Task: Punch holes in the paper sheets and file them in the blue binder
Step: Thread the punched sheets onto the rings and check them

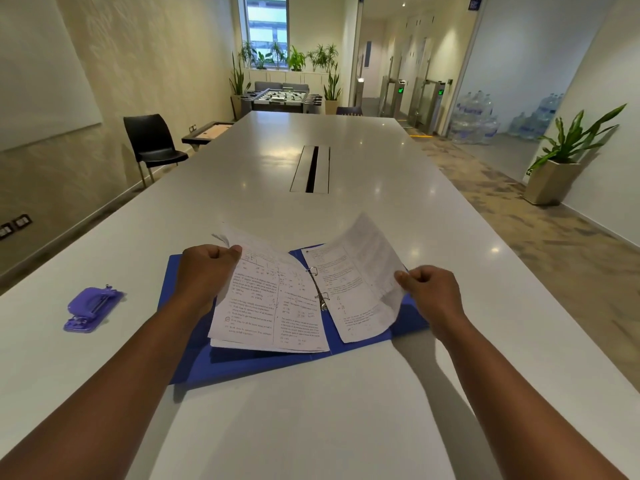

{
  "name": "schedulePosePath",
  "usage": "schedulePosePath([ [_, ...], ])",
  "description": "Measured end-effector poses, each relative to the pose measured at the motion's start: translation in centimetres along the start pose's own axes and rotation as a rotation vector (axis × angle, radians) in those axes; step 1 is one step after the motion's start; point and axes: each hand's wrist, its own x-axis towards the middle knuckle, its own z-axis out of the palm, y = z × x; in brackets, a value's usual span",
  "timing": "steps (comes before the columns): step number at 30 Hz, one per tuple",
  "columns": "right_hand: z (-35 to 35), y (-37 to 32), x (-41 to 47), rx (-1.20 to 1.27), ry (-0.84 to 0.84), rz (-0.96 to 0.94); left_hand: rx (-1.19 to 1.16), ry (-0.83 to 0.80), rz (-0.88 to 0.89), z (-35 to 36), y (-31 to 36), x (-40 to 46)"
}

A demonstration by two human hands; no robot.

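The blue binder (249, 365) lies open on the white table, its metal rings (320, 292) standing in the middle. A printed sheet stack (263, 306) covers the left half; my left hand (204, 268) pinches its upper left edge. Another printed sheet (360, 282) lies over the right half, curled upward at its outer side, and my right hand (433, 289) pinches that right edge. Both sets of sheets sit at the rings. The purple hole punch (91, 308) rests on the table to the left, apart from both hands.
The long white table (346, 410) stretches ahead with a cable slot (311, 169) in its centre. A black chair (152, 143) stands at the left side, a potted plant (561, 161) on the floor at the right.
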Motion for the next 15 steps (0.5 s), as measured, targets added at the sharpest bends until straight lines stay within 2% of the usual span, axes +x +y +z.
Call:
schedulePosePath([
  [4,0.3,-4.7,-2.0,0.228,-0.155,-0.109,-0.044,-0.008,0.031,0.6,1.4,-0.4],
  [9,1.8,-7.3,-3.4,0.409,-0.436,-0.099,-0.13,-0.078,0.063,2.7,4.0,-0.4],
  [15,4.0,-7.8,-5.7,0.448,-0.514,-0.149,-0.205,-0.195,0.098,6.7,6.9,-1.3],
])
